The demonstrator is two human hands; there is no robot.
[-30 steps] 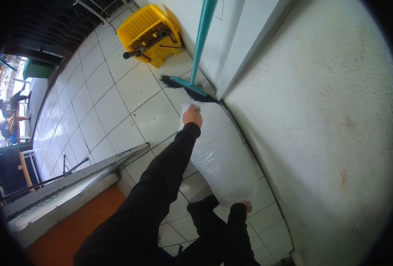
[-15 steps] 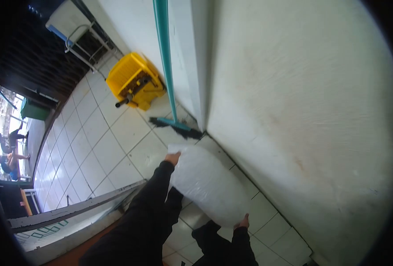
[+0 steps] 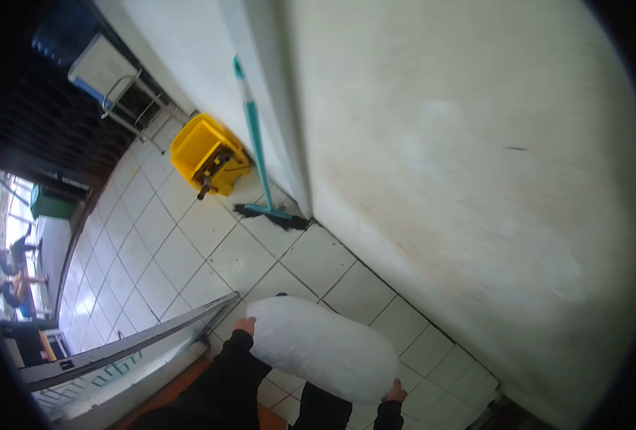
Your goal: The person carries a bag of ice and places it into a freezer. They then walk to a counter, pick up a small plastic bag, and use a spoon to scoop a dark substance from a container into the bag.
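Observation:
A large, full, whitish plastic bag (image 3: 325, 350) is held above the tiled floor, in front of my legs. My left hand (image 3: 245, 326) grips its upper left end, and my right hand (image 3: 397, 391) grips its lower right end. The fingers of both hands are partly hidden at the bag's edges. What fills the bag cannot be made out.
A teal broom (image 3: 255, 136) leans on the wall, bristles on the floor. Beside it sits a yellow mop wringer (image 3: 207, 154). A chair (image 3: 110, 72) stands farther back. A glass-like panel with a grey frame (image 3: 139, 337) is at left. Two people (image 3: 20, 287) are outside.
The bag and both hands have moved lower in view, and the bag lies more level. The broom's whole handle now shows as the view has shifted.

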